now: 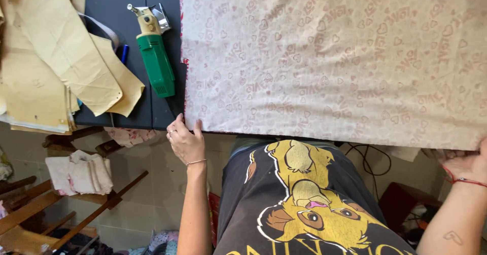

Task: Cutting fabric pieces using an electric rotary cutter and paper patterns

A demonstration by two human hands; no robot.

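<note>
- Your left hand [185,142] sits at the near left corner of the pale pink cotton fabric printed with small hearts and lettering [335,57]; the fingers are curled over the fabric's edge, pinching that corner against the table's rim.
- Your right hand [469,164] is at the near right edge of the same fabric, partly cut off by the frame. It touches the hem, but you cannot tell how far it is closed or whether it truly has hold of the cloth.
- The fabric lies flat across the dark grey table [114,11], reaching away from you from both hands; its near hem runs in a straight line between them.
- Just left of the fabric's left edge, beyond your left hand, lies a green and cream handheld electric cutter [154,57], apart from your fingers.
- Further left lie tan paper pattern pieces [56,57], with a blue pen [124,53] showing beside them.
- Below the table on the left, folded pale cloth scraps [81,174] rest on a brown wooden rack [35,204].
</note>
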